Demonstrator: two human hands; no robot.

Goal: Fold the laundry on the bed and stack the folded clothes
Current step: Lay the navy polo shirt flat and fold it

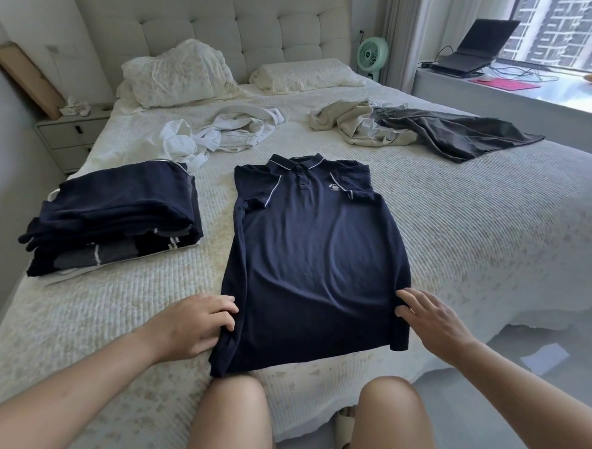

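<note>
A navy polo shirt lies flat on the bed, collar away from me, both sleeves folded inward. My left hand pinches its lower left edge. My right hand rests with spread fingers at the lower right edge, thumb touching the cloth. A stack of folded navy clothes sits to the left of the shirt. Unfolded white garments lie crumpled further back. A beige garment and a dark grey one are heaped at the back right.
Two pillows lean on the tufted headboard. A nightstand stands at the left. A green fan, a laptop and a pink pad are on the window ledge. My knees press the bed's near edge.
</note>
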